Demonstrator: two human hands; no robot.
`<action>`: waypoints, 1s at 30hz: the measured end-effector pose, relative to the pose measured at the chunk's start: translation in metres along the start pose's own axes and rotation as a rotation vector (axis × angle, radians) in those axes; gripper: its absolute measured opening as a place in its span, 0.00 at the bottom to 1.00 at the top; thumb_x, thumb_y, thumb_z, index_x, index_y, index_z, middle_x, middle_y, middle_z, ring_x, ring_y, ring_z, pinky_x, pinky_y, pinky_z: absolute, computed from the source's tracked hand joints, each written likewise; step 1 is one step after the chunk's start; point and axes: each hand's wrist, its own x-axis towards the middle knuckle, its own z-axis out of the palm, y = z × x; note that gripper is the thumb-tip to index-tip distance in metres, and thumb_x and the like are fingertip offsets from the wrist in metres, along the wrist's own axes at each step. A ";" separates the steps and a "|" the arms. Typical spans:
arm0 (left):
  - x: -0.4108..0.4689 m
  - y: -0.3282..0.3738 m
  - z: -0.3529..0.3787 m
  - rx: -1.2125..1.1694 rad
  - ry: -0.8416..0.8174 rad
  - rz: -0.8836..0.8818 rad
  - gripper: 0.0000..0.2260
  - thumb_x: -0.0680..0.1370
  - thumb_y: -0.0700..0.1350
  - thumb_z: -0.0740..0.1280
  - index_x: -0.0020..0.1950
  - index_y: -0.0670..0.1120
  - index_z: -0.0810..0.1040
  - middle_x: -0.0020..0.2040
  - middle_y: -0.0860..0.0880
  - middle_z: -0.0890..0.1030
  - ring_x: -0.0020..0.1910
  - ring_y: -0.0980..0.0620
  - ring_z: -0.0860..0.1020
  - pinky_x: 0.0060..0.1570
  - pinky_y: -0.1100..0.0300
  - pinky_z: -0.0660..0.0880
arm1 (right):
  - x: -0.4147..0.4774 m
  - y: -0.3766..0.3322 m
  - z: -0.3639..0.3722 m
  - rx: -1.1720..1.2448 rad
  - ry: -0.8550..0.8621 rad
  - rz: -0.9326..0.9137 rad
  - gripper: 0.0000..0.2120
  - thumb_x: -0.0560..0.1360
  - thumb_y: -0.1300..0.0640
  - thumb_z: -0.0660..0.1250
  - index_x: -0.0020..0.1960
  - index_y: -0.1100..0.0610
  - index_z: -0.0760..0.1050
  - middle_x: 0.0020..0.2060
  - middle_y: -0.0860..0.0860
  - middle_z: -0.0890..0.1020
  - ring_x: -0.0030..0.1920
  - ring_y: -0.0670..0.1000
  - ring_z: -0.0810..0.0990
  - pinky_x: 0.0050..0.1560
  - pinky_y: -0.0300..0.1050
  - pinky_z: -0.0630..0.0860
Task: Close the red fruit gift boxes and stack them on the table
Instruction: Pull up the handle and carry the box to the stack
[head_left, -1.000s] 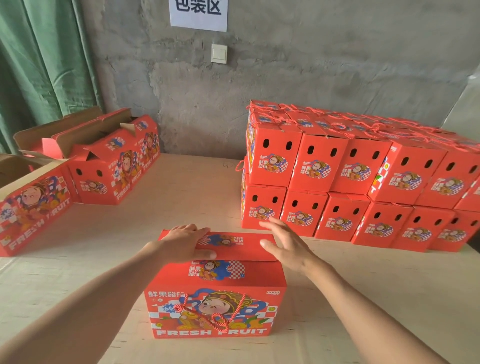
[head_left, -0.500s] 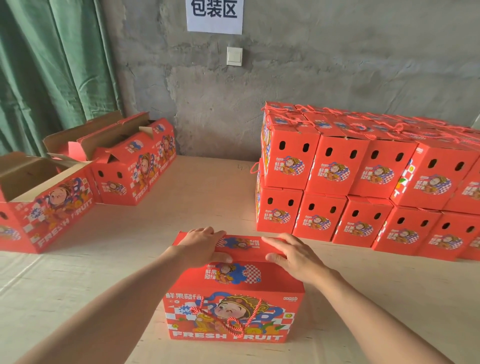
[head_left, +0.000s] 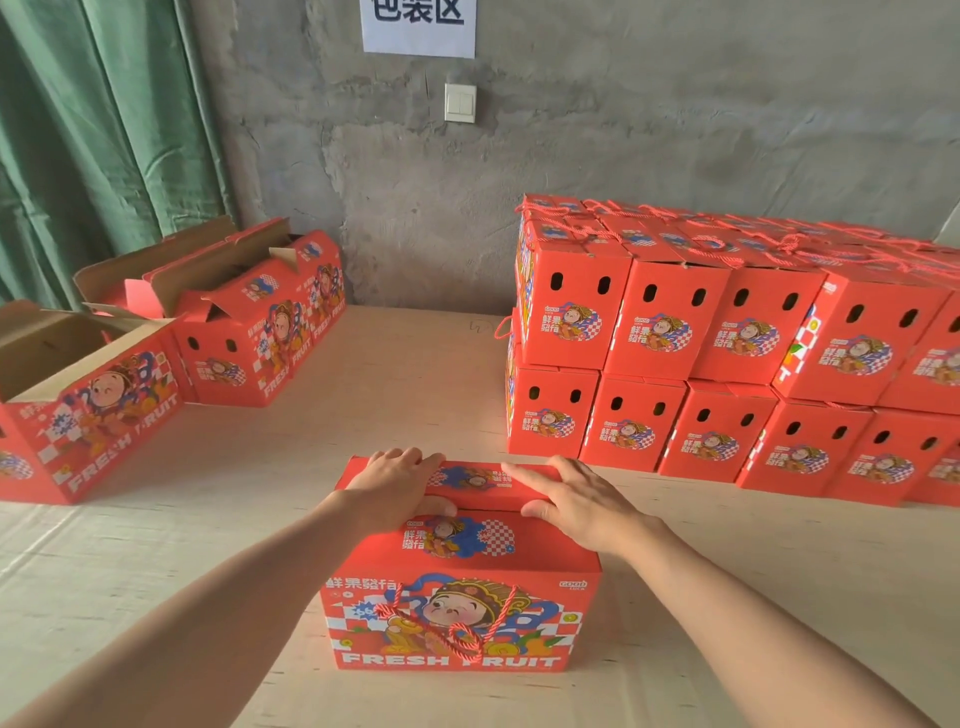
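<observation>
In the head view, we see the red printed cardboard fruit gift box (head_left: 457, 613) standing on the pale wooden table (head_left: 363, 395). It is close in front of us and well apart from the two-tier stack of closed red boxes (head_left: 727, 338) at the right. Our left hand (head_left: 395, 486) and right hand (head_left: 576, 499) both lie on its far top flap (head_left: 478, 486). The fingers are laid straight across the card, and the thumbs sit at the dark seam where it meets the near flap. Neither grip is clenched; each is released and pressing flat, grasping nothing.

The seam shows as a gap, so we judge the lid is not yet locked. The main risk is uneven pressure. With the hands near the two ends, the middle of the flap could bow or crease. Its edge could also ride over the near flap rather than tuck in, leaving a lid that springs up later. Pushing at a slant rather than straight down could slide the box across the smooth table.

The red twisted rope handle (head_left: 452, 629) hangs loose down the front face. On lifting, it could snag a finger or get trapped beneath the box, so that it sits tilted on the stack. A lid left proud would likewise make the box rock there. To the left, more red boxes with raised brown flaps (head_left: 249, 353) wait unclosed.
</observation>
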 end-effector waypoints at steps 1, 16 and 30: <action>0.000 0.000 0.000 0.000 -0.002 0.002 0.38 0.72 0.70 0.52 0.76 0.50 0.55 0.68 0.47 0.70 0.65 0.45 0.69 0.63 0.52 0.67 | 0.000 -0.001 -0.001 -0.022 -0.013 0.004 0.25 0.75 0.32 0.45 0.71 0.27 0.43 0.72 0.55 0.58 0.73 0.57 0.56 0.70 0.55 0.61; -0.005 -0.038 0.013 -0.016 -0.070 0.064 0.34 0.70 0.73 0.42 0.75 0.65 0.42 0.77 0.58 0.54 0.74 0.50 0.56 0.71 0.43 0.51 | 0.002 0.003 -0.007 -0.220 -0.043 -0.072 0.23 0.73 0.31 0.36 0.66 0.27 0.32 0.70 0.58 0.60 0.69 0.58 0.60 0.70 0.56 0.58; -0.006 -0.029 0.021 -0.055 -0.006 0.006 0.22 0.82 0.58 0.40 0.70 0.61 0.30 0.76 0.56 0.34 0.74 0.51 0.31 0.67 0.43 0.27 | 0.004 0.005 -0.007 0.036 -0.102 -0.073 0.20 0.82 0.43 0.43 0.71 0.29 0.45 0.76 0.46 0.36 0.75 0.52 0.31 0.73 0.56 0.32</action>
